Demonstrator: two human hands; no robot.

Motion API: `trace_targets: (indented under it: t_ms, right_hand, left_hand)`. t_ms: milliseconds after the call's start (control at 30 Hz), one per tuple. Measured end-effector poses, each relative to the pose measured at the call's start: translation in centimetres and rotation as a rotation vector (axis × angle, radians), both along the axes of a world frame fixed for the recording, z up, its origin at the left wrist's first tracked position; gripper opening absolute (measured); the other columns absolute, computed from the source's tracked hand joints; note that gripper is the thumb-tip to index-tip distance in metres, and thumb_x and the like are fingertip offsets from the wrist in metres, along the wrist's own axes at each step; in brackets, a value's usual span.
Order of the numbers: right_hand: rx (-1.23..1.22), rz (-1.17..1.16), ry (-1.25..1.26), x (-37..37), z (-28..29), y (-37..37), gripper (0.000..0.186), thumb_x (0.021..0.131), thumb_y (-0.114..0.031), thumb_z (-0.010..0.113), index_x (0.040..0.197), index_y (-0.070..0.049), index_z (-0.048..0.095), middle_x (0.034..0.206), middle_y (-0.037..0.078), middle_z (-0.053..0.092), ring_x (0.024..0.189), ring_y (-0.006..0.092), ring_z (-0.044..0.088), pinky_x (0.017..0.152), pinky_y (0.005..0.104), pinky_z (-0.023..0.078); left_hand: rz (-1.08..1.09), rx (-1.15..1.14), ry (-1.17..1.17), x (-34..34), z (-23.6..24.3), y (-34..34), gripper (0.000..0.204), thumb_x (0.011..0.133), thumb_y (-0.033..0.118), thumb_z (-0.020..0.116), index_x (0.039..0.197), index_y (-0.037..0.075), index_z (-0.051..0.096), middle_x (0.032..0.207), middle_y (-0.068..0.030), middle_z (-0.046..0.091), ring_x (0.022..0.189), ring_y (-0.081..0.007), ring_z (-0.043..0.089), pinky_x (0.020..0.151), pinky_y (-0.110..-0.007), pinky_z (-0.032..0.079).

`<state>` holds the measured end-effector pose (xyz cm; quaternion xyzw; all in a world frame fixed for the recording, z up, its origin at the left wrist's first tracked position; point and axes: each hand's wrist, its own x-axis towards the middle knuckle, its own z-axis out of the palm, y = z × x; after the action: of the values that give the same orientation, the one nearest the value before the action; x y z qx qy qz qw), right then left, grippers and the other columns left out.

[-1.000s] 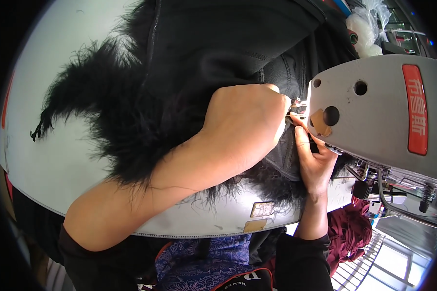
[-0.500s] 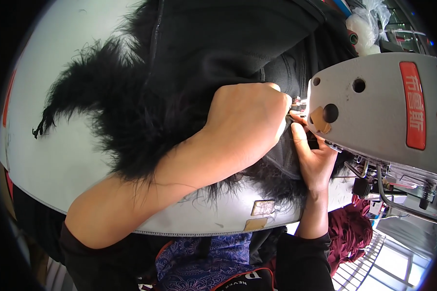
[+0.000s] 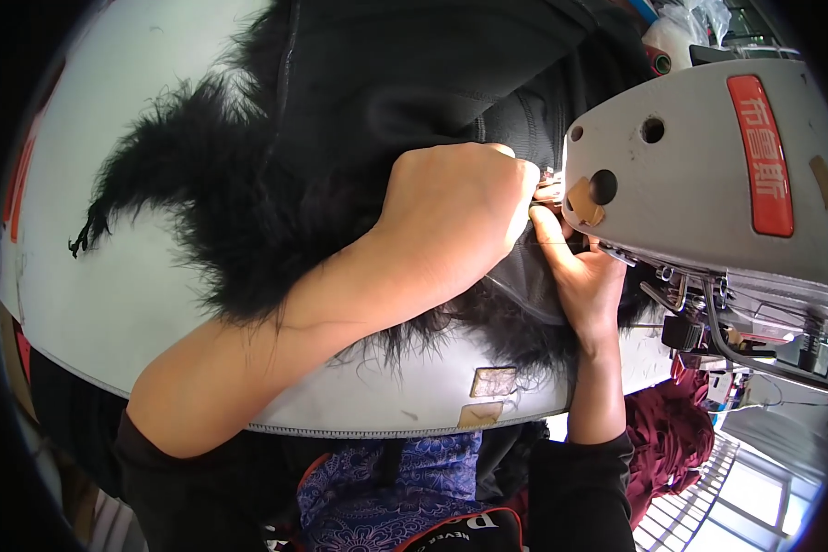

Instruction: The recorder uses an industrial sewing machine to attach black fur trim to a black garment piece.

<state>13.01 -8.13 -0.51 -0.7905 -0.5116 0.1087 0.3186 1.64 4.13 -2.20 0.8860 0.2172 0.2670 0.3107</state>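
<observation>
A black garment (image 3: 386,74) with long, fluffy fur trim (image 3: 212,193) lies under the head of a grey-white sewing machine (image 3: 690,156). My left hand (image 3: 455,202) is closed in a fist on the cloth, its knuckles close beside the lit needle area (image 3: 548,187); its fingertips are hidden beneath it. On the near side of the needle, my right hand (image 3: 584,281) grips the edge of the cloth. Its thumb points toward the needle, while the machine head partly covers the other fingers. Fur also shows along the near edge, between my forearms.
The white table (image 3: 340,396) curves around in front of my body. Metal rods and thread guides (image 3: 718,313) hang off the machine's near side. Dark red cloth (image 3: 667,423) is heaped at the lower right. A clear plastic bag (image 3: 695,23) sits behind the machine.
The whole view has shifted a little, so the machine and both hands appear farther left and slightly higher. Both hands keep nearly the same hold beside the needle.
</observation>
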Motion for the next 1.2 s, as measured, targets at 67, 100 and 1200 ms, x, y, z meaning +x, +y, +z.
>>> trace_targets:
  t_ms: [67,100,1200]
  right_hand:
    - [0.011,-0.011,-0.024,0.1,0.0,-0.1,0.016,0.080,-0.002,0.067,0.096,0.001,0.063,0.081,-0.002,0.057,0.071,0.0079,0.047,0.072,0.0234,0.041]
    - [0.013,-0.013,-0.026,0.1,0.0,-0.1,0.016,0.080,-0.002,0.067,0.096,0.001,0.063,0.081,-0.002,0.057,0.071,0.0079,0.047,0.072,0.0234,0.041]
    - [0.539,-0.002,1.290,5.9,-1.6,-4.6,0.026,0.086,-0.016,0.055,0.104,0.003,0.055,0.084,0.015,0.061,0.065,0.0158,0.053,0.045,0.0214,0.040]
  left_hand:
    - [-0.005,0.004,-0.003,0.1,0.1,-0.1,0.013,0.077,0.015,0.056,0.068,0.005,0.056,0.064,-0.0077,0.053,0.060,-0.0281,0.056,0.053,-0.039,0.044]
    - [-0.003,0.004,-0.011,0.1,0.1,-0.1,0.013,0.076,0.015,0.057,0.068,0.005,0.056,0.064,-0.0078,0.052,0.060,-0.0281,0.056,0.053,-0.039,0.043]
    - [-0.146,-0.271,-0.168,-1.6,1.8,1.1,0.015,0.077,-0.004,0.049,0.090,0.001,0.055,0.084,-0.0136,0.058,0.073,-0.0273,0.058,0.067,-0.033,0.046]
